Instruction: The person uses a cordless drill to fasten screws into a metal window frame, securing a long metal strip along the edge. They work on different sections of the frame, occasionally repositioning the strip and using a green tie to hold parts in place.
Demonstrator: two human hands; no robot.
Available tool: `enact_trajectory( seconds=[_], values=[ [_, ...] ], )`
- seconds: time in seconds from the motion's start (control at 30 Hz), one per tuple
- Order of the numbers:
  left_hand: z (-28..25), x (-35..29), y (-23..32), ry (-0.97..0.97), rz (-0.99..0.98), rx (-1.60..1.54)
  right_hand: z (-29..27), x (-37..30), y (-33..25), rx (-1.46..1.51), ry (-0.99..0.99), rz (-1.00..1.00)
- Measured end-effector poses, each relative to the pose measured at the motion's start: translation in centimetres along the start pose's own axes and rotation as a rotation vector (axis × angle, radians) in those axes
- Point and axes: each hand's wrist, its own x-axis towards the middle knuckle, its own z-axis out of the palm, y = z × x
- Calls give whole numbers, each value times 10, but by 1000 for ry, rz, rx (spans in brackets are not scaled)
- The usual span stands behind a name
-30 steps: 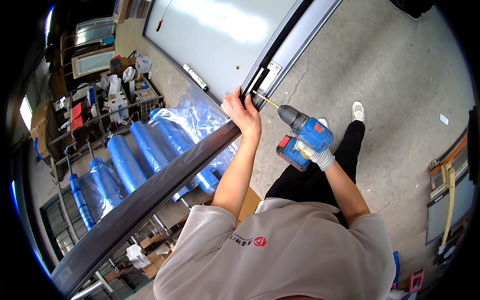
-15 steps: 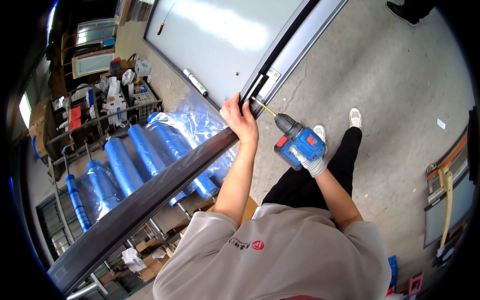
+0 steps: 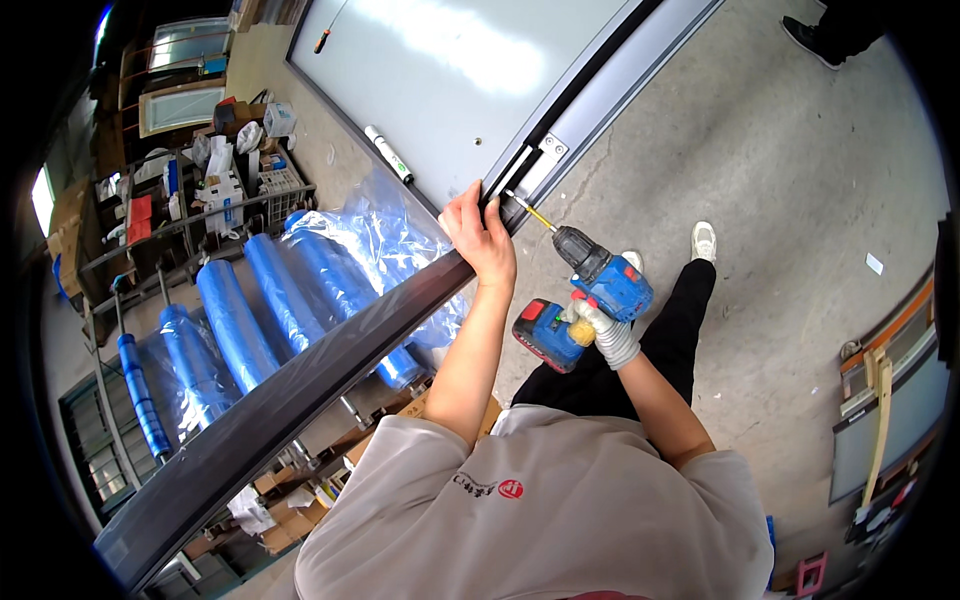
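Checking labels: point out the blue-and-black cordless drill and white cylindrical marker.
Blue-and-black cordless drill (image 3: 616,286), head view: blue motor housing.
White cylindrical marker (image 3: 388,153), head view: barrel.

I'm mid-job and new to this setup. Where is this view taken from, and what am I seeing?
There is no machine arm: these are a person's own hands. A head-worn fisheye camera looks down, so straight edges bend. The gloved right hand holds a blue cordless drill with a long yellow bit. The bare left hand touches the dark frame. A marker and a screwdriver lie on the pale panel beyond.
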Motion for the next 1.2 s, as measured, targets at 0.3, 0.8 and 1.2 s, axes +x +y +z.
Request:
enact_trajectory(
  seconds=[0.3, 0.8, 1.2],
  values=[
    [-2, 1, 1, -16, -11, -3, 22, -8, -6, -30, -17, 47],
    [-1, 2, 2, -14, 3, 2, 4, -8, 18, -307, -36, -106],
    [-1, 1, 4, -18, 11, 23, 4, -3, 15, -533, -20, -140]
  ],
)
